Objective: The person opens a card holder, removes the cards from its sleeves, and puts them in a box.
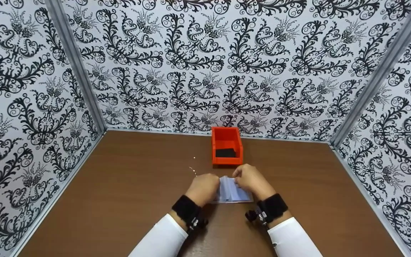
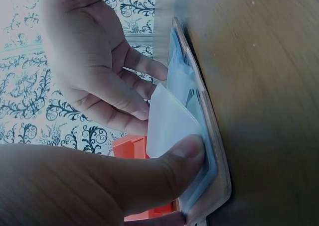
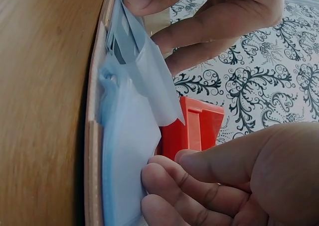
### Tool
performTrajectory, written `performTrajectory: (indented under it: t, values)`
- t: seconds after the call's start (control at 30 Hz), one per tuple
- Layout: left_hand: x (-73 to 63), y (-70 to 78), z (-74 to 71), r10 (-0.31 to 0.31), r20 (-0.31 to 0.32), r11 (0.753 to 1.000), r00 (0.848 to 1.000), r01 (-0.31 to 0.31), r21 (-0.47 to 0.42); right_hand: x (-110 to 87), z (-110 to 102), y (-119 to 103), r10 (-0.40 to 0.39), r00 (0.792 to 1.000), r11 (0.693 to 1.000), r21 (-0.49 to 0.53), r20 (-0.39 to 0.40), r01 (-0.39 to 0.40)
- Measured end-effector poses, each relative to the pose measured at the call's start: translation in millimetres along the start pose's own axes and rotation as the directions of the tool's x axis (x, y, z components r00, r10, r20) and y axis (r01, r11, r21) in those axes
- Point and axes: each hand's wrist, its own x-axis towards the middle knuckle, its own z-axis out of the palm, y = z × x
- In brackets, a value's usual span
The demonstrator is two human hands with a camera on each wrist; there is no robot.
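Note:
A small card holder (image 1: 234, 200) with clear plastic sleeves (image 2: 169, 116) lies spread out on the table, its thin brown cover (image 3: 92, 151) beneath. My left hand (image 1: 203, 187) grips its left side; in the left wrist view the thumb (image 2: 188, 149) presses on the sleeves. One sleeve stands up from the middle like a flap. My right hand (image 1: 250, 178) is at the right-hand sleeves with its fingers curled. In the right wrist view its fingertips (image 3: 154, 176) are right at the sleeve edge, the thumb close to the forefinger; I cannot tell whether they pinch a sleeve.
Just beyond the hands stands an orange bin (image 1: 241, 150) with a black item (image 1: 226, 153) inside. Small pale specks (image 1: 192, 169) show on the brown table (image 1: 137, 185) left of the bin. Patterned walls (image 1: 205, 71) enclose the back and sides.

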Motion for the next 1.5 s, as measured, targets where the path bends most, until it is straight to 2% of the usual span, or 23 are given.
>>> performTrajectory:
  t: [0.17, 0.3, 0.63, 0.87, 1.1, 1.2, 1.33, 1.5]
  values:
    - [-1.7, -3.6, -0.5, 0.053, -0.043, 0.999, 0.998, -0.053, -0.007, -0.2, 0.3, -0.6, -0.007, 1.0, 1.0, -0.003, -0.017, 0.006]
    - [-2.4, -4.7, -1.4, 0.078, -0.029, 0.996, 0.997, -0.079, -0.037, -0.4, 1.0, -0.4, 0.009, 1.0, 1.0, 0.02, -0.008, -0.009]
    - [-0.6, -2.3, -2.5, 0.072, -0.033, 0.996, 0.997, -0.074, -0.041, -2.2, 0.5, 0.7, 0.022, 1.0, 0.999, 0.028, 0.004, -0.022]
    - [2.3, -4.0, -0.3, 0.078, -0.01, 0.993, 0.997, -0.079, -0.083, -3.4, -0.8, 0.7, 0.019, 1.0, 1.0, 0.014, 0.008, -0.019]
    - [2.2, -4.5, -0.8, 0.118, -0.048, 0.989, 0.992, -0.122, -0.088, -2.7, -3.5, 0.8, -0.065, 0.998, 0.998, 0.004, -0.025, 0.065]
    - [2.6, -4.8, 0.2, 0.12, -0.042, 0.988, 0.992, -0.124, -0.089, -3.9, -5.6, -2.2, -0.121, 0.992, 0.993, 0.004, -0.025, 0.121]
    - [4.5, -5.6, 1.3, 0.122, -0.019, 0.989, 0.992, -0.124, -0.079, -8.6, -9.0, -9.9, -0.216, 0.976, 0.976, 0.012, 0.032, 0.216]
    - [5.5, -6.1, 0.6, 0.135, -0.007, 0.989, 0.991, -0.135, -0.053, -15.6, -8.8, -17.5, -0.282, 0.952, 0.959, -0.007, 0.122, 0.285]
